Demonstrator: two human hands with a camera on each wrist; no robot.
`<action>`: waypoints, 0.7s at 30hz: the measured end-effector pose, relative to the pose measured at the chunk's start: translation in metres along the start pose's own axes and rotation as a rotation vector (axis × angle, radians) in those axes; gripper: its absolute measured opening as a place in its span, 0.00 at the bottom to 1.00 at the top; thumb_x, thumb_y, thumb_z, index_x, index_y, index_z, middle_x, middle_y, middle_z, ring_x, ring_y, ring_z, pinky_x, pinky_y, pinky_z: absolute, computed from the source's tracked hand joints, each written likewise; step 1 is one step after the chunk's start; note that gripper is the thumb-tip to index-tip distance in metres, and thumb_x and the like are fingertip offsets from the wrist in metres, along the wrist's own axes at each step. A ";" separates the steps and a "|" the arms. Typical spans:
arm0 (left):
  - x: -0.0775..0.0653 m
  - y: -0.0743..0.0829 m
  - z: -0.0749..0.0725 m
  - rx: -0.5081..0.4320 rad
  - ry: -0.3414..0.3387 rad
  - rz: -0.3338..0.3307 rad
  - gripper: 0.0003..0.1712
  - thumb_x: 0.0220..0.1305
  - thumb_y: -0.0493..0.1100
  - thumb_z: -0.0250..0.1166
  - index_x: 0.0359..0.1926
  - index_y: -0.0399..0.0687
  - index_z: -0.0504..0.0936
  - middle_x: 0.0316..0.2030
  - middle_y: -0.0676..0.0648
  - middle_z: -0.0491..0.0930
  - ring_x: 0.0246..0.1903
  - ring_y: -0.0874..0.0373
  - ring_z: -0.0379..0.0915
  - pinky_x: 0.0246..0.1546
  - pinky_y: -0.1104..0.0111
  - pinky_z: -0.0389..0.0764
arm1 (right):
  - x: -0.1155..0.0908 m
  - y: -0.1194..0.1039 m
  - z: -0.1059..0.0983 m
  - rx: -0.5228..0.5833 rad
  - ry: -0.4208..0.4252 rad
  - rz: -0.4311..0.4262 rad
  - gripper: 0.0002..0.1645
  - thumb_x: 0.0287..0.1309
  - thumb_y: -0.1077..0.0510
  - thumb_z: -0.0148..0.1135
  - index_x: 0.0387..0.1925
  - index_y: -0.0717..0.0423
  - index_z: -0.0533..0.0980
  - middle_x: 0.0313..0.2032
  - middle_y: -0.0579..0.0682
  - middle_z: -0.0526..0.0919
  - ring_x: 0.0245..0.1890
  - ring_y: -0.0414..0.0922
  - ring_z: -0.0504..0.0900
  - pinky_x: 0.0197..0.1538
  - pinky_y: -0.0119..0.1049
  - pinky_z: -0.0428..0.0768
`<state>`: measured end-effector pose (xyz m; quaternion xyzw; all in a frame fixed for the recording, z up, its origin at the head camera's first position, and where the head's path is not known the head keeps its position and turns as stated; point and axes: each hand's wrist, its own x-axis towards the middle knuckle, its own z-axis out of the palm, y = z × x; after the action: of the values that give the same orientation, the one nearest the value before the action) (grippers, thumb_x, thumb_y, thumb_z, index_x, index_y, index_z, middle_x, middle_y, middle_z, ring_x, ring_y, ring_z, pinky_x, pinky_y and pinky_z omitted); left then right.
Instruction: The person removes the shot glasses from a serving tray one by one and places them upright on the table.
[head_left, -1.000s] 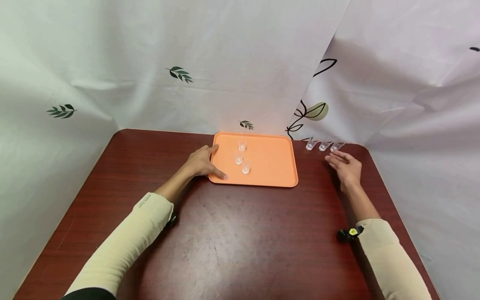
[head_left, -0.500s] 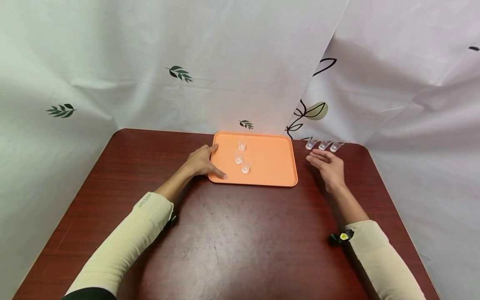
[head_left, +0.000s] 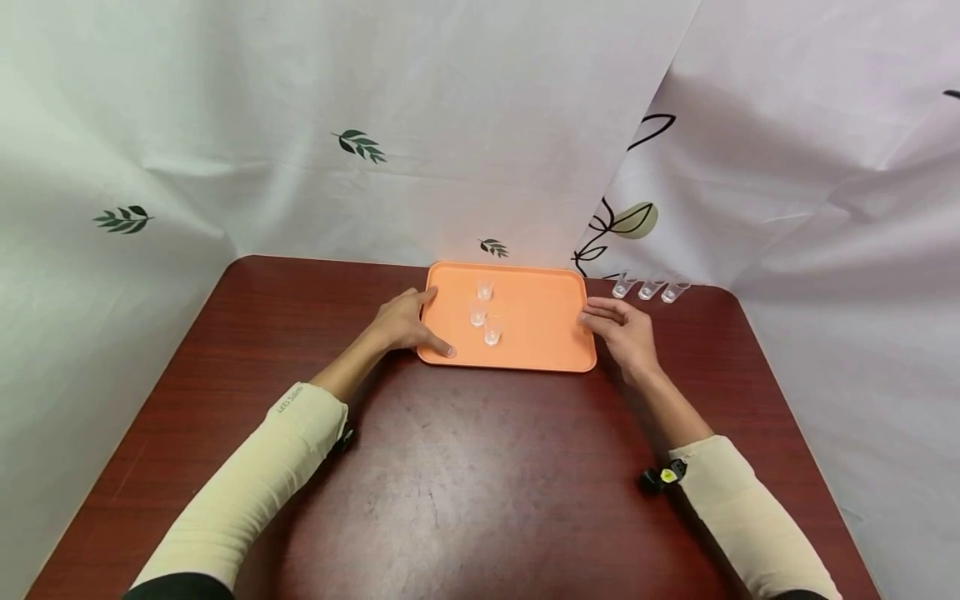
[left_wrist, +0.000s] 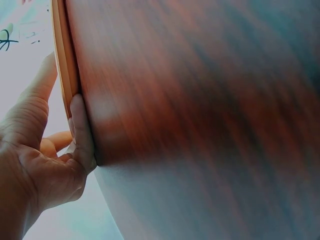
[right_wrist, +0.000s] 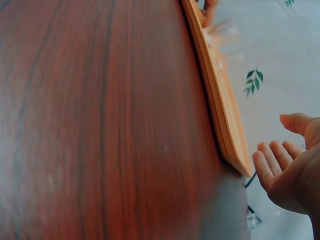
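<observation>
An orange tray [head_left: 540, 321] lies toward the back of the table, bearing three small clear plastic cups, the front one [head_left: 492, 332] nearest me. My left hand [head_left: 405, 323] grips the tray's left end. In the left wrist view, its thumb reaches over the rim while the little finger lies along the outer side, close to the tabletop. My right hand [head_left: 621, 333] is at the tray's right edge, fingertips overlapping the rim in the head view. The right wrist view shows that hand [right_wrist: 290, 167] with fingers extended, thumb apart, nothing held, and a gap to the tray [right_wrist: 227, 115].
Three more clear cups, the middle one [head_left: 649, 290] among them, stand in a row at the back right, just beyond my right hand. A white leaf-printed curtain [head_left: 300, 183] hangs behind the dark red wooden table [head_left: 465, 467].
My right hand has moved left, from beside the row of cups to the tray's right edge. The left hand, the tray and the cups have stayed put.
</observation>
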<state>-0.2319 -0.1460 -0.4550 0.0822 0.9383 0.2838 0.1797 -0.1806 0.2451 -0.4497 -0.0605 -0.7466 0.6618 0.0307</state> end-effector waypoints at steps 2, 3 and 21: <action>0.000 0.000 0.000 -0.005 -0.001 -0.004 0.81 0.45 0.63 0.93 0.93 0.53 0.55 0.83 0.35 0.65 0.80 0.34 0.66 0.79 0.40 0.73 | 0.000 0.001 0.005 0.015 -0.018 0.001 0.32 0.69 0.63 0.79 0.68 0.75 0.81 0.50 0.49 0.96 0.46 0.33 0.94 0.52 0.29 0.91; 0.000 0.000 0.000 -0.008 0.000 -0.005 0.81 0.46 0.62 0.94 0.93 0.53 0.55 0.82 0.35 0.65 0.80 0.34 0.67 0.79 0.40 0.73 | 0.000 0.001 0.008 0.027 -0.025 0.005 0.32 0.69 0.64 0.78 0.68 0.75 0.80 0.50 0.49 0.96 0.46 0.33 0.94 0.52 0.29 0.91; -0.001 0.001 0.000 -0.002 -0.007 -0.011 0.80 0.48 0.63 0.93 0.93 0.54 0.54 0.85 0.34 0.62 0.82 0.33 0.63 0.81 0.39 0.71 | -0.010 0.008 0.046 0.002 -0.160 0.039 0.30 0.70 0.63 0.77 0.69 0.71 0.82 0.66 0.73 0.86 0.49 0.30 0.91 0.55 0.26 0.89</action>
<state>-0.2313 -0.1454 -0.4544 0.0775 0.9379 0.2834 0.1845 -0.1757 0.1990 -0.4634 -0.0220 -0.7448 0.6656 -0.0417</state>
